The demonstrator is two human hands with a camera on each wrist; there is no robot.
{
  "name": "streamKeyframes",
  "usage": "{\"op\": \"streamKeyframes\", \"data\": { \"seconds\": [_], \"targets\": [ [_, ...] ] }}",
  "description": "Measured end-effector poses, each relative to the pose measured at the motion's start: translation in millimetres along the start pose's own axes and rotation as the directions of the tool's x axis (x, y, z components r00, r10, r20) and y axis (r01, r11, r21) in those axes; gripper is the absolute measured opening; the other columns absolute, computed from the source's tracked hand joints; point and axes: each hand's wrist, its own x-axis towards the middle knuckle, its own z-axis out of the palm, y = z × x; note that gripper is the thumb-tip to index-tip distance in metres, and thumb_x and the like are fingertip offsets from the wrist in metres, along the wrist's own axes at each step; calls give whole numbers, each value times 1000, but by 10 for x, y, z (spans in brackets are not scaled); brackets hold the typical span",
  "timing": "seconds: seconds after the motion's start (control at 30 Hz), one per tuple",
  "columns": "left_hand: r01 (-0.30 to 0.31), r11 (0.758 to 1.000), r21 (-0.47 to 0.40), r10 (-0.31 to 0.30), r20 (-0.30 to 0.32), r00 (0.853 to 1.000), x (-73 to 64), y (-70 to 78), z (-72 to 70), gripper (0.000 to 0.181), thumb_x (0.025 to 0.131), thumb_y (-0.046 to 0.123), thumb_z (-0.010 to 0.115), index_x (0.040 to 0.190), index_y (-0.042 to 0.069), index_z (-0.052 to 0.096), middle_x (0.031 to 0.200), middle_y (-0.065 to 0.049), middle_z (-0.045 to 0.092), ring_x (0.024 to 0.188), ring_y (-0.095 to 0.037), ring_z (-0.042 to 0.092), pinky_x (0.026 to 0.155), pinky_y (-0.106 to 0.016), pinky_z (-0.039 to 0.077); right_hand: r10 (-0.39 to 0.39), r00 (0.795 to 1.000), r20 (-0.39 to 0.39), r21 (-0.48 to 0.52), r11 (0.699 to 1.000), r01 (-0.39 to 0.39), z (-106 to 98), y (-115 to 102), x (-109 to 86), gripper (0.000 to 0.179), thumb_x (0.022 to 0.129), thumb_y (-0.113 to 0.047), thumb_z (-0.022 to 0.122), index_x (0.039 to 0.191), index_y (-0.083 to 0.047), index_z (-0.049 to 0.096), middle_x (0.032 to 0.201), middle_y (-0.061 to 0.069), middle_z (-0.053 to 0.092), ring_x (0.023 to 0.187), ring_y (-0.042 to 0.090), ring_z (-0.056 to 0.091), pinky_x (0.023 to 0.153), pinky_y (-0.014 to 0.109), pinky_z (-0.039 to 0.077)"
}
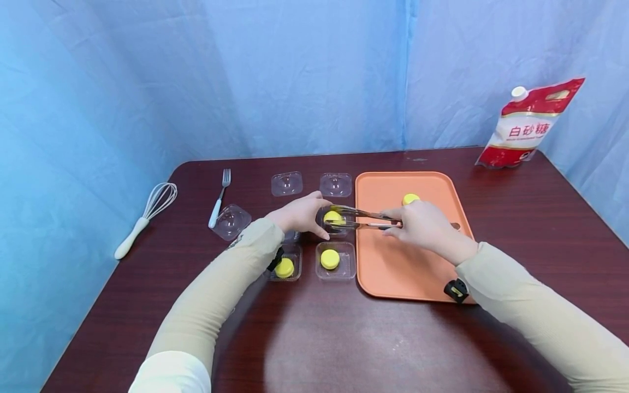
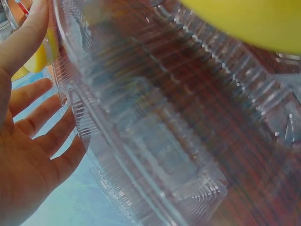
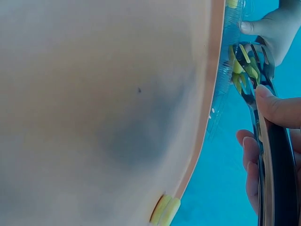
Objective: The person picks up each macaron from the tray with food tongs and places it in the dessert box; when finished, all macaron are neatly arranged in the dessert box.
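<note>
My right hand [image 1: 422, 225] grips metal tongs [image 1: 366, 218] with fork-like ends, reaching left from the orange tray's edge. Between the prongs sits a yellow round cake [image 1: 332, 218], over a clear plastic box [image 1: 346, 230]. My left hand [image 1: 307, 214] holds that box at its left side, thumb near and fingers far. Two nearer boxes each hold a cake: the right one [image 1: 348, 268] a yellow cake [image 1: 330, 259], the left one [image 1: 296, 252] another yellow cake [image 1: 284, 267]. My left wrist partly hides a further box. In the left wrist view, clear plastic fills most of the picture.
The orange tray [image 1: 393, 267] bears one yellow cake [image 1: 410, 199] near its back. Clear lids [image 1: 287, 184] lie behind the boxes, another lid [image 1: 232, 222] to the left. A fork [image 1: 221, 197] and whisk [image 1: 146, 221] lie further left. A sugar pouch [image 1: 528, 128] stands back right.
</note>
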Motion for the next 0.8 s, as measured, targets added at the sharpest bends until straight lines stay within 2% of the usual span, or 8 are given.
{"op": "streamKeyframes", "data": {
  "seconds": [0.43,0.63,0.8],
  "targets": [
    [-27,999,21,27,-12,1000,11,-23,10,81,72,38,82,138,7,48,123,-12,48,108,-20,51,102,-33,42,-5,1000,-1,-3,1000,5,-29,-6,11,38,75,-24,80,107,-6,73,60,-3,59,52,10,44,44,26,35],
    [-20,1000,19,20,-4,1000,17,-34,24,81,73,38,81,139,7,47,121,-11,48,103,-18,51,99,-33,44,-1,1000,1,-8,1000,1,-33,6,-10,42,74,-25,81,111,-6,71,64,0,57,56,13,48,47,27,37],
    [-13,1000,20,13,5,1000,11,-39,35,80,74,37,80,140,9,46,120,-11,46,100,-19,50,94,-33,45,15,1000,-11,20,1000,-14,-11,37,-30,47,73,-27,81,115,-9,70,66,1,51,52,10,45,47,26,35]
  ]
}}
